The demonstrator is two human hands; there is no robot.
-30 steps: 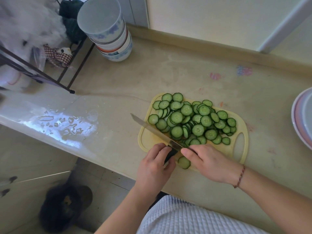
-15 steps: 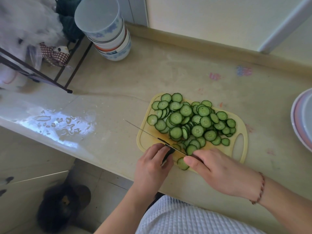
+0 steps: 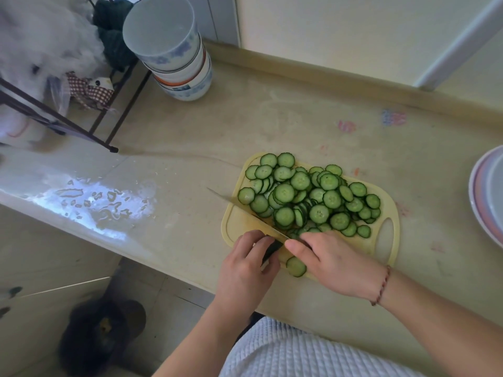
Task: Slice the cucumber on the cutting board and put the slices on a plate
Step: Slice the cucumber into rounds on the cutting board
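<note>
Cucumber slices (image 3: 307, 194) lie heaped on a yellow cutting board (image 3: 386, 240) at the edge of a beige counter (image 3: 272, 126), a plate (image 3: 481, 202) cut off at right, as the left hand (image 3: 245, 270) grips a knife (image 3: 245, 213) and the right hand (image 3: 332, 259), fingertips hidden, presses the pile.

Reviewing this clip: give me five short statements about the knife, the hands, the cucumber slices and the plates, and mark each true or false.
1. The left hand grips the knife by its handle. True.
2. The cucumber slices are piled on the plates. False: they lie on the yellow cutting board.
3. One slice lies apart at the board's near edge. True.
4. The plates are at the left edge. False: the right edge.
5. The right hand is lifted clear of the board. False: it is over the board by the blade.
</note>
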